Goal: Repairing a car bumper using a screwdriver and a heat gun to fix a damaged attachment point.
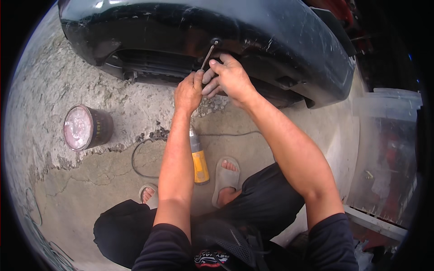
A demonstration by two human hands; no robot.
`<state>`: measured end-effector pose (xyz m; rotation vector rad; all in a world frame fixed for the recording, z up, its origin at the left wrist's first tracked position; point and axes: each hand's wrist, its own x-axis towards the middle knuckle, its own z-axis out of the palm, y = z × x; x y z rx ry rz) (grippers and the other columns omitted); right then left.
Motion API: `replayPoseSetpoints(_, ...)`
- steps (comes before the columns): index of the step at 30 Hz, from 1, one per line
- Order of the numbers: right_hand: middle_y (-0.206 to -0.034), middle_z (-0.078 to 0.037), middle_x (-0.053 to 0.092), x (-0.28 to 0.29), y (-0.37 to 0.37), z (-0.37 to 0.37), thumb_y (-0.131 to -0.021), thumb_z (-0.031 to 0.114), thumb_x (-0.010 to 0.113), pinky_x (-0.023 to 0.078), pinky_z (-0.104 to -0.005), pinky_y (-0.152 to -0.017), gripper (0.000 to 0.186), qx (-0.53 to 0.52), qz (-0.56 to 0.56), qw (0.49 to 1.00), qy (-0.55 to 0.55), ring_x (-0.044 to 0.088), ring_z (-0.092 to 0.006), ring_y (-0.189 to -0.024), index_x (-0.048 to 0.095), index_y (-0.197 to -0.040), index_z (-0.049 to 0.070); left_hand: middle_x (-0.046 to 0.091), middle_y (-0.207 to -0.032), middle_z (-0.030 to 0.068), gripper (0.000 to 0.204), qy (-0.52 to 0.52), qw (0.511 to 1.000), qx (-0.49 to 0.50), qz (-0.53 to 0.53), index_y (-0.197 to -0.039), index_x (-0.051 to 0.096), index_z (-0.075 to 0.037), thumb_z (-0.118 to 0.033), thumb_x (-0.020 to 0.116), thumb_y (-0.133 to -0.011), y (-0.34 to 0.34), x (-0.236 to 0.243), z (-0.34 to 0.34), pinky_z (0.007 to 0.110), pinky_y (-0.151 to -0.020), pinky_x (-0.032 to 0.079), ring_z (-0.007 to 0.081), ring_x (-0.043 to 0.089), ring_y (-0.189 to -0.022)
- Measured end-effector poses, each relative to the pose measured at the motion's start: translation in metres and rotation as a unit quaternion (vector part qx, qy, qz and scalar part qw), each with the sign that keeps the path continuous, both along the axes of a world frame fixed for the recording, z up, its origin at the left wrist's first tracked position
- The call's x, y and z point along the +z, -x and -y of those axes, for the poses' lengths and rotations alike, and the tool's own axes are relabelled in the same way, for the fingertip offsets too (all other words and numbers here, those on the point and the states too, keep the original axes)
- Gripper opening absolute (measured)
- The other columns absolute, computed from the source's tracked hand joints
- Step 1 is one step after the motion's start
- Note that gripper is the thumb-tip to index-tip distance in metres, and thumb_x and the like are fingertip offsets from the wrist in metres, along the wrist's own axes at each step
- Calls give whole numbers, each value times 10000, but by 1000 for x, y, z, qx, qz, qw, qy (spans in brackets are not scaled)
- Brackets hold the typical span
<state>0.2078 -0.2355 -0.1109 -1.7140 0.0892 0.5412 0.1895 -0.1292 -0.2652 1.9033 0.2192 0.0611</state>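
- The left hand [189, 91] is curled into a closed fist round the lower end of a thin metal tool [207, 56], thumb on top.
- The tool's shaft runs up and slightly right from that fist to the underside of the black car bumper [289, 40], where its tip meets a small fitting; the handle is hidden in the fist, so what kind of tool it is cannot be told for sure.
- The right hand [230, 77] lies just beside the left, touching it, fingers loosely bent; its index finger reaches up toward the bumper edge near the tool's tip, and it seems to grip nothing of its own.
- Both forearms rise from the lower edge, the sleeves dark.
- On the cracked concrete floor [90, 189] below the hands lies a yellow and grey power tool [199, 162], with a thin dark cable [140, 153] looping to its left.
- The person's feet in grey sandals [226, 176] stand either side of it.
- Well to the left sits a dark round can [88, 127] on its side, its pale end facing up.
- At right stands a clear plastic bin [389, 149].
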Motion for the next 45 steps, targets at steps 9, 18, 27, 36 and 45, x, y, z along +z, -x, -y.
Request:
replayPoseSetpoints(9,-774,-160,636,-3,-7,7,-1054,176,408,560,-344,-505,298,39,-15,999,-23,681,-264,-595,457,-1198,-80,715,-1010,168,701,58,998,-16,21,-1096,680,-87,-618,230,-1011,8,14,18,475,-839,488,372,663,-991)
replayPoseSetpoints(18,-853,-201,679,0,-6,13,-1055,185,400,574,-339,-528,350,40,-5,999,-9,689,-265,-625,416,-1294,-71,716,-1041,114,363,74,996,-49,-22,-1143,655,-111,-390,503,-967,2,13,17,409,-832,513,323,672,-1001)
replayPoseSetpoints(27,-936,-172,673,5,-4,13,-1066,219,392,593,-319,-605,352,47,-17,998,-23,691,-212,-690,436,-1310,-30,714,-1060,115,481,47,998,-47,2,-1177,657,-126,-480,379,-1010,0,6,13,424,-829,516,333,670,-1009)
replayPoseSetpoints(36,-989,-189,672,3,2,9,-1059,227,416,599,-324,-654,433,56,4,998,-22,692,-216,-752,352,-1389,-45,720,-1097,131,354,3,995,-81,-63,-1164,687,-153,-353,470,-968,0,32,8,424,-831,518,326,673,-1028)
replayPoseSetpoints(45,-1052,-186,675,8,6,17,-1012,219,519,592,-332,-652,624,37,55,996,56,691,-229,-732,232,-1498,-48,707,-1033,203,651,-12,999,11,-45,-1083,686,-110,-615,282,-1002,-3,25,11,515,-881,477,432,632,-1043)
